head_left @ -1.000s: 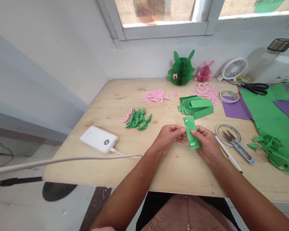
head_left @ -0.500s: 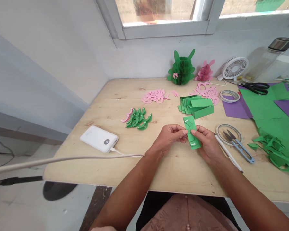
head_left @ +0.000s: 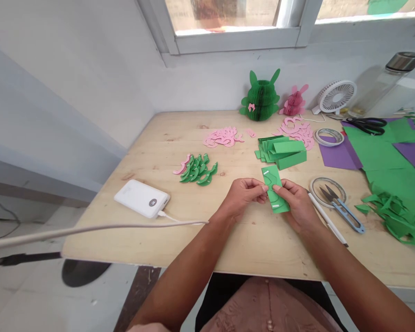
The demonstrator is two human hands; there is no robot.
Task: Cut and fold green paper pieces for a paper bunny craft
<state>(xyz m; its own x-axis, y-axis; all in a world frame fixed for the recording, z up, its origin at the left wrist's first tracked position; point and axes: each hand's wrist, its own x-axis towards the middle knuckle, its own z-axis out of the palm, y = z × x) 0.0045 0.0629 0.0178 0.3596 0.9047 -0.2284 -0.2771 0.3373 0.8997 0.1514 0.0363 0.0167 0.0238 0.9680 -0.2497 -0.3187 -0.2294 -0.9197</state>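
A green folded paper strip (head_left: 275, 203), with a curved outline drawn on it and two small white marks near its ends, is held up above the table. My left hand (head_left: 247, 193) pinches its left edge between thumb and fingers. From the right, my right hand (head_left: 295, 200) grips the same strip, thumb on top; the fingers behind it are hidden. Just beyond lies a stack of green folded strips (head_left: 287, 152). Left of the hands is a pile of cut green curved pieces (head_left: 198, 169) with one pink piece (head_left: 182, 165) at its side.
Thread snips (head_left: 344, 210) lie over a tape roll (head_left: 314, 199), beside a white pen (head_left: 328, 220). Green scraps (head_left: 397, 221), black scissors (head_left: 366, 125) and paper sheets cover the right. A power bank (head_left: 141, 198) with a cable sits left. Paper figures (head_left: 262, 101) and a fan (head_left: 337, 97) stand behind.
Almost nothing differs. The green paper strip has shifted very slightly in my fingers, and both hands keep their hold on it.
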